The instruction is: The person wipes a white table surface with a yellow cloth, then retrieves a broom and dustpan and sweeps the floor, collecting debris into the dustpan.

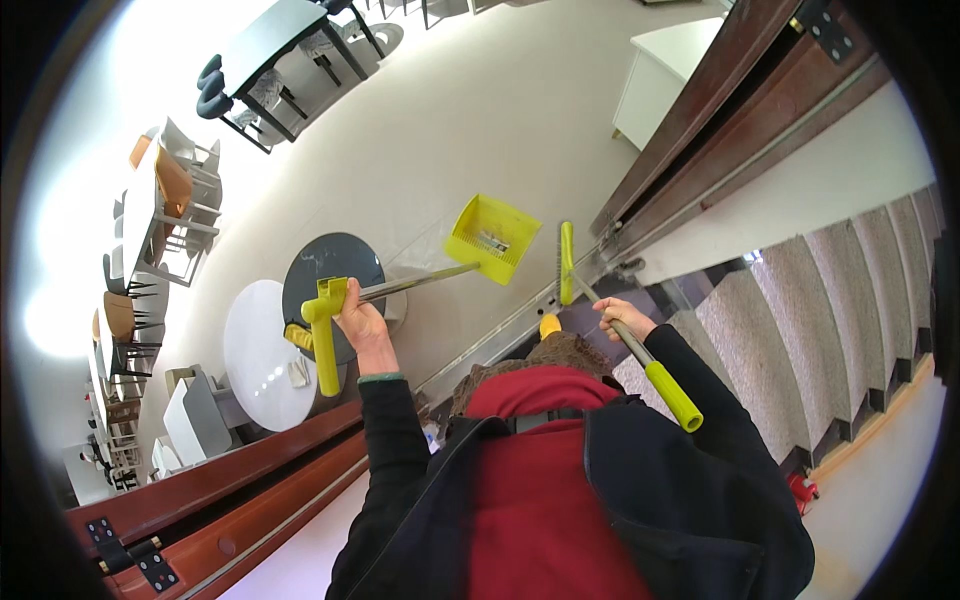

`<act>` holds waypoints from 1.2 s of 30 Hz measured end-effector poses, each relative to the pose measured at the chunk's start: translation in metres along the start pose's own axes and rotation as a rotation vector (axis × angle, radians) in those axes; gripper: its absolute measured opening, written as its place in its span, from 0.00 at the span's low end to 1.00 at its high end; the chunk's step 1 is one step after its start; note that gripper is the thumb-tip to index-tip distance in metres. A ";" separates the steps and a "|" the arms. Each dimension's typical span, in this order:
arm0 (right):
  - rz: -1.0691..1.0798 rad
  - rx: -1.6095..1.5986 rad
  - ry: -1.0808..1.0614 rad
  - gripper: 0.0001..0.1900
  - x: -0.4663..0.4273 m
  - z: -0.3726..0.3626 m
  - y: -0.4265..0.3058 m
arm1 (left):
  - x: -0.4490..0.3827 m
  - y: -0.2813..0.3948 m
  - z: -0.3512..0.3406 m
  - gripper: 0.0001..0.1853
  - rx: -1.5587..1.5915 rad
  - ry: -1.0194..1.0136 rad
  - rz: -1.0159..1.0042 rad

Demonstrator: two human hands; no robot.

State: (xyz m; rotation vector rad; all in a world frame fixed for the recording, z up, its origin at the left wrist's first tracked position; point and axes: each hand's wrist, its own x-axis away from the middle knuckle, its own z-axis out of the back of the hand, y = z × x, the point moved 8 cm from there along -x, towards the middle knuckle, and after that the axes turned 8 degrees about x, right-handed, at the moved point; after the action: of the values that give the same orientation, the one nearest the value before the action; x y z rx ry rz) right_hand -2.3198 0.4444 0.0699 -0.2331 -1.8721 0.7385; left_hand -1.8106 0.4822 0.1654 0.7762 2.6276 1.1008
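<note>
My left hand (361, 321) grips the metal pole of a long-handled yellow-green dustpan (493, 240), just beside its plastic grip. Some litter lies inside the pan, whose lower part has a row of comb teeth. My right hand (624, 319) is closed around the metal handle of a broom (566, 262) with a yellow-green head and grip. The broom head is right of the dustpan, apart from it, near the door sill (517, 315). The tip of a yellow shoe (550, 325) shows just below the broom head.
Round tables (259, 360) stand to the left, one white and one dark. Brown door leaves (690, 112) flank the doorway on both sides. Stairs (780, 322) lie to the right, with a red fire extinguisher (802, 489) near them. A white cabinet (660, 82) stands beyond; tables and chairs line the far left.
</note>
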 end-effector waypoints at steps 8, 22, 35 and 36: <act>-0.135 -0.328 0.118 0.34 -0.064 0.054 -0.046 | -0.027 -0.026 -0.028 0.08 0.026 0.188 -0.007; 0.151 -0.316 0.154 0.32 -0.168 0.093 -0.093 | -0.171 -0.155 -0.069 0.14 -0.117 -0.019 0.039; 0.036 -0.405 0.502 0.05 -0.293 0.069 -0.099 | -0.346 -0.301 -0.044 0.12 -0.228 -0.076 0.160; 0.046 -0.385 0.523 0.05 -0.304 0.076 -0.101 | -0.359 -0.309 -0.051 0.12 -0.244 -0.093 0.178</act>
State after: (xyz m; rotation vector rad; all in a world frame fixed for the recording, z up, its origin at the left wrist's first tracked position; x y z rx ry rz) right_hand -2.2417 0.1893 -0.1233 -0.6517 -1.4900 0.2958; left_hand -1.6476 0.0779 -0.0266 0.9947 2.3268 1.3640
